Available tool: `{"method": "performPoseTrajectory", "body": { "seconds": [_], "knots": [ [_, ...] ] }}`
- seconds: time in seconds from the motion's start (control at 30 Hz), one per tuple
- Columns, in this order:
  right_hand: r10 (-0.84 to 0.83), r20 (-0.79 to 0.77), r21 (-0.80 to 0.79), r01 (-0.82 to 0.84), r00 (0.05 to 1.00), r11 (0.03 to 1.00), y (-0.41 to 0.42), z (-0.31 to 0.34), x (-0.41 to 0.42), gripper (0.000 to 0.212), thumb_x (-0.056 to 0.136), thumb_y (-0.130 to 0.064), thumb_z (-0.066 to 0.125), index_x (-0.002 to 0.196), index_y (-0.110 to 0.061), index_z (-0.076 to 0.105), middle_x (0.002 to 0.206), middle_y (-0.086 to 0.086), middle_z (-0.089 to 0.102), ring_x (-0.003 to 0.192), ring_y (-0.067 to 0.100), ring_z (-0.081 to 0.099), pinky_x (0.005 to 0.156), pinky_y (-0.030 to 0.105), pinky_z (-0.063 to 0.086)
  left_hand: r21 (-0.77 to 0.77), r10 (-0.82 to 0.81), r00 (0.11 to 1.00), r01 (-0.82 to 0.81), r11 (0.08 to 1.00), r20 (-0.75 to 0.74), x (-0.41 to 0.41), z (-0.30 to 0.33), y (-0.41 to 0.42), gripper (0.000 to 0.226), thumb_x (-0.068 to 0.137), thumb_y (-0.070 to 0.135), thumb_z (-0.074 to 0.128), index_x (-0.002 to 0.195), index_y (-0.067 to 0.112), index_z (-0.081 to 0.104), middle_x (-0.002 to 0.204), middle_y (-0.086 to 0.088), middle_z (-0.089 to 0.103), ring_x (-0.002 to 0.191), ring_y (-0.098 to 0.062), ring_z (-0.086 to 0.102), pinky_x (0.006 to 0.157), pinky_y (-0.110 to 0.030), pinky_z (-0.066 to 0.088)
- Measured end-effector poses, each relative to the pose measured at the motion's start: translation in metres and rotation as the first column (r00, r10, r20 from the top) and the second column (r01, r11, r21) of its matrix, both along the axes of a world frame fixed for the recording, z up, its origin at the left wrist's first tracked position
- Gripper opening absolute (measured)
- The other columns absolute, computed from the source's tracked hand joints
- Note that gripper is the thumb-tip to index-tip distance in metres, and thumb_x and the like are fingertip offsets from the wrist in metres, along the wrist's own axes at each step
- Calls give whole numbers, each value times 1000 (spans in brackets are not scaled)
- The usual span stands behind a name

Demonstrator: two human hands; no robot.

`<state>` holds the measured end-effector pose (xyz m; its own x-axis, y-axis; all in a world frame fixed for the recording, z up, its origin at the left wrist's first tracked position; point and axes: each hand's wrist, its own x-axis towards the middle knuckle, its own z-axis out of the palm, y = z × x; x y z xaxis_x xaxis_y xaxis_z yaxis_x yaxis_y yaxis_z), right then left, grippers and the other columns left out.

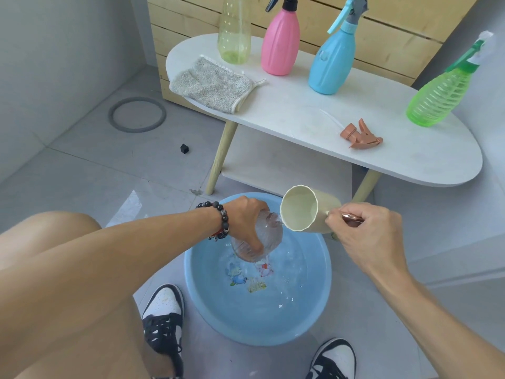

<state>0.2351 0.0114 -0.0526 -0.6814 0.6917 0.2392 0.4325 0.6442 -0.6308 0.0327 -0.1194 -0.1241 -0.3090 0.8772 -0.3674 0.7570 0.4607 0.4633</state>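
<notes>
Over the basin (273,321), the left hand (244,218) is gripping the tilted bottle (266,237), mouth just beside the cup (300,210) the right hand (364,228) is gripping

At the left fingers (255,243), a clear bottle (269,236); at the right fingers (337,221), a cream cup (300,212) with a rose-gold handle (352,216). Under the fingers, a pale-blue basin (273,318) with cartoon prints. Beyond them, a pink sprayer (280,42).

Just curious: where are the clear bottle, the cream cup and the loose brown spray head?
clear bottle (269,236): head view, its upper body.
cream cup (299,212): head view, inner wall.
brown spray head (360,136): head view, trigger body.
</notes>
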Motion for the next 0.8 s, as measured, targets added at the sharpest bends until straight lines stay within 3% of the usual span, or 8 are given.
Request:
{"method": "performPoseTrajectory", "body": {
  "seconds": [0.13,0.3,0.43,0.67,0.8],
  "knots": [
    [6,-21,29,-5,1000,1000,0,1,0,37,82,-16,71,53,-8,49,57,10,53,55,14,44,56,29,36,-1,-2,1000,2,1000,-10,0,1,0,89,60,46,91,137,21,52,122,4,62,109,-16,59,87,-31,54],
    [13,-35,57,-11,999,998,1,2,0,33,82,-18,71,55,-6,56,59,7,61,64,19,55,60,33,43,2,-8,1000,8,1000,-20,1,0,-1,89,61,46,91,137,22,51,123,4,62,110,-16,58,84,-27,52],
    [22,-38,95,-19,999,995,3,0,1,31,81,-24,66,55,-8,59,60,2,64,66,15,61,61,26,45,-5,-9,1000,9,1000,-12,0,1,0,93,60,49,91,139,21,50,125,4,61,111,-16,58,84,-26,52],
    [54,-37,199,-46,998,979,5,-2,2,32,82,-15,69,54,-10,54,59,-2,60,63,11,59,59,27,44,-10,-6,1000,6,1000,-6,1,0,0,94,59,49,91,139,24,49,122,5,61,108,-14,57,80,-26,51],
    [49,-27,255,-41,998,966,5,-3,2,31,80,-6,73,55,-7,54,60,2,60,63,18,59,59,31,45,-8,-13,1000,13,1000,-4,2,1,1,93,60,47,91,140,22,49,124,4,60,111,-15,57,82,-25,50]
  ]
}}
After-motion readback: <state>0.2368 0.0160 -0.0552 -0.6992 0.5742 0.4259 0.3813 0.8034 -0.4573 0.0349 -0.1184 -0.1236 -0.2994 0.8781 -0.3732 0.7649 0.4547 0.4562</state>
